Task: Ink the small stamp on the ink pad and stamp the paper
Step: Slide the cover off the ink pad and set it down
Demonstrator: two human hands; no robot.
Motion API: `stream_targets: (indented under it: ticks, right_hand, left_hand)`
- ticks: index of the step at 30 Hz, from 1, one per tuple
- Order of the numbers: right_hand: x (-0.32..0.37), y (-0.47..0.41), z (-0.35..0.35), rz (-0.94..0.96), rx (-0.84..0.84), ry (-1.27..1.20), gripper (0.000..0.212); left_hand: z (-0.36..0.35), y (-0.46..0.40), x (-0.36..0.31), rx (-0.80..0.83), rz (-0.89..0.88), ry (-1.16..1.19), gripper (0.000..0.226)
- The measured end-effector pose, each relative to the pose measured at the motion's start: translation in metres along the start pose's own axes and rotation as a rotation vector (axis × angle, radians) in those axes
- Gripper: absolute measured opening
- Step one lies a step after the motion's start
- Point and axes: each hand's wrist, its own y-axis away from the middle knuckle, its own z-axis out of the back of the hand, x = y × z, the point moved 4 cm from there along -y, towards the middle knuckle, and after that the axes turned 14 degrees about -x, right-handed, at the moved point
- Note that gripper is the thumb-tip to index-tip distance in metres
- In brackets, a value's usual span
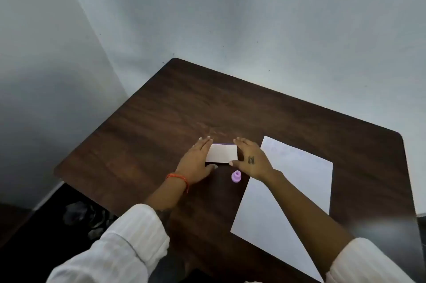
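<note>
The ink pad (pixel 222 153) is a closed white rectangular box with a purple far edge, lying in the middle of the table. My left hand (pixel 197 161) clasps its left end, thumb at the near edge. My right hand (pixel 250 159) clasps its right end the same way. The small purple stamp (pixel 236 176) stands on the table just in front of the pad, between my wrists and touched by neither hand. A white sheet of paper (pixel 297 181) lies to the right, partly under my right forearm.
The dark wooden table (pixel 161 121) stands in a corner against grey walls, with its left edge near a dark floor area. A patterned dark object (pixel 85 216) lies on the floor at lower left.
</note>
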Motion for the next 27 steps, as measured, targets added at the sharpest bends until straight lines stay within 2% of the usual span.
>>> stream_targets:
  ticks: [4, 12, 27]
  right_hand:
    - [-0.003, -0.011, -0.007, 0.0, 0.074, 0.104, 0.078]
    - [-0.005, -0.021, -0.017, 0.024, 0.149, 0.211, 0.075]
    - [-0.007, -0.027, -0.019, 0.051, 0.113, 0.185, 0.066]
  left_hand:
    - [-0.003, -0.014, 0.006, 0.051, -0.046, -0.05, 0.079]
    - [-0.01, -0.025, 0.01, 0.148, -0.068, -0.026, 0.071]
    - [-0.006, -0.03, 0.006, 0.162, -0.06, -0.038, 0.067]
